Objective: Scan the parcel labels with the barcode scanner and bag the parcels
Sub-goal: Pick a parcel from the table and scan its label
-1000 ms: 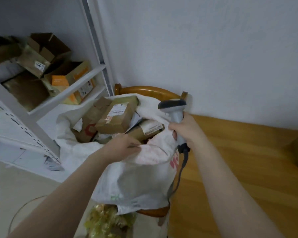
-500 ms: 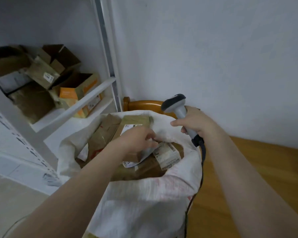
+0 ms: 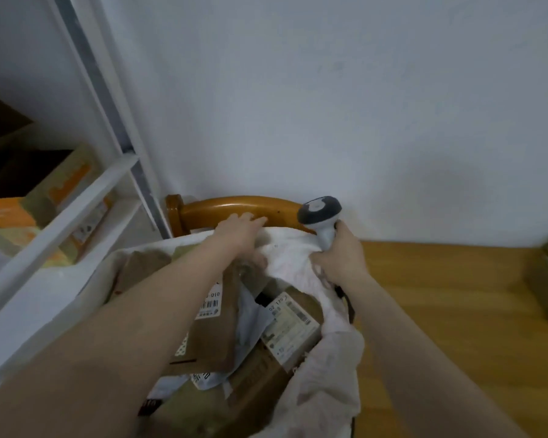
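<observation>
Scanner (image 3: 320, 212) sits gripped in right hand (image 3: 342, 262); left hand (image 3: 239, 235) grasps bag rim (image 3: 283, 246).

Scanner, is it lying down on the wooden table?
No, the right hand grips the scanner by its handle and holds it upright at the white bag's rim, off the table.

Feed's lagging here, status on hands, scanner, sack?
Left hand on far rim of white sack, grip unclear. Right hand grips barcode scanner, head up. Labelled parcels inside; left forearm covers one label.
</observation>
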